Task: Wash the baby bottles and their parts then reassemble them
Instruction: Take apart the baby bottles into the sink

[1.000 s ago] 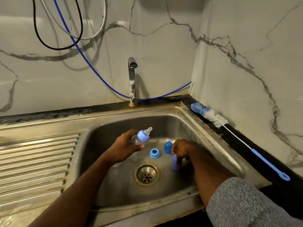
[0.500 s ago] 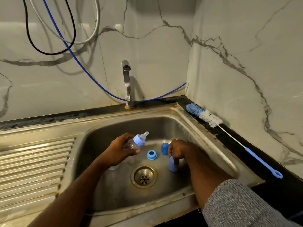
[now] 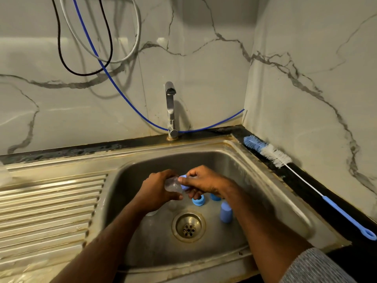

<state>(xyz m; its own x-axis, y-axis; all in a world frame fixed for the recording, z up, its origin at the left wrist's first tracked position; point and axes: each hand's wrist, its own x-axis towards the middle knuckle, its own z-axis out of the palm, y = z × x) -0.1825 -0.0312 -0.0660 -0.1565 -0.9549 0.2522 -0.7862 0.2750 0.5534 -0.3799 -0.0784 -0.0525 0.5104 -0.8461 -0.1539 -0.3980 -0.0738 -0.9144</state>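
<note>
The sink (image 3: 265, 180) is the biggest thing here, and both hands are reaching down into it. Off to the right of the hands, up on the dark counter (image 3: 310, 188), a long bottle brush (image 3: 302, 180) is lying by the wall.

The left hand (image 3: 157, 193) is wrapping its fingers around the small clear baby bottle (image 3: 172, 185) and holding it up above the sink floor. The right hand (image 3: 204, 183) is pinching the blue collar (image 3: 184, 181) at the bottle's top, fingers curled round it, wrist bending in from the right. The bottle is sitting right between the two grips.

I think the bottle is light, hard plastic, and slippery if wet. Holding the round body tight and turning only the blue collar looks like the best way to take it.

Just below the right hand, a blue ring (image 3: 198, 200) and a blue cap (image 3: 226, 214) are resting on the sink floor. Another blue piece (image 3: 214, 197) is peeking out under the wrist.
</note>
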